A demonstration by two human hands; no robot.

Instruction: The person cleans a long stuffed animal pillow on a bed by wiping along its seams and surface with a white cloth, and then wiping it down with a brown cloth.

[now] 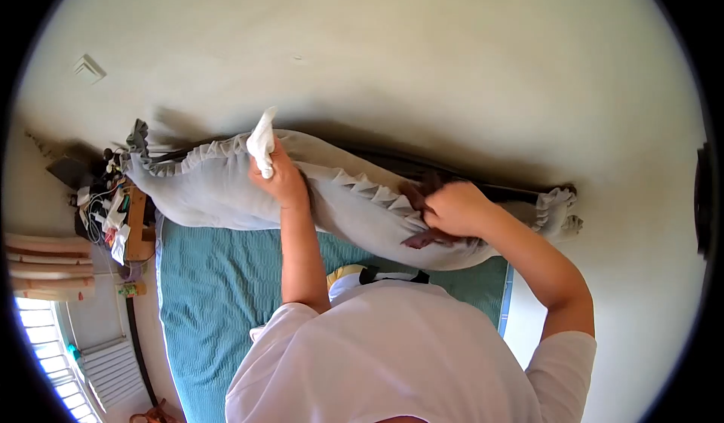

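A white cloth (262, 144) is bunched in my left hand (283, 175), its fingers closed round it above a grey ruffled cover (219, 189). To the right, my right hand (456, 210) grips a dark maroon cloth (428, 237), parts of which stick out above and below the fingers. That hand is at the grey cover, near its ruffled edge. The cover lies in a long padded shape along the wall, over a dark frame that shows behind it.
A bed with a teal sheet (219, 295) lies below the grey cover. At the left stands a wooden cabinet (140, 227) with cables and small items. A curtain (49, 268) and a bright window (53, 347) are farther left. The wall (422, 53) rises behind.
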